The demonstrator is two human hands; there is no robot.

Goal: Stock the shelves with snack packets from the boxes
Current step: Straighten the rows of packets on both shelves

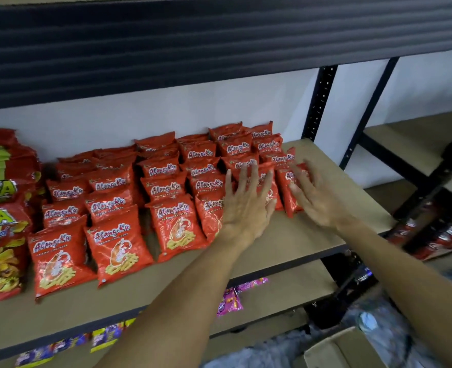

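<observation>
L hand [246, 203]: fingers straight and spread, palm down on the red packets [116, 251], one column in from the right end. R hand [318, 197]: fingers spread, holding nothing, over the rightmost column [290, 193]; contact can't be confirmed (blur). Columns run front-to-back, packets leaning and overlapped. Bare shelf [326, 235] lies directly right of R hand, so R hand is nearer the next slot. Box [333, 349] sits below, R side. Judged step: squaring up rows, then fetching more stock.
</observation>
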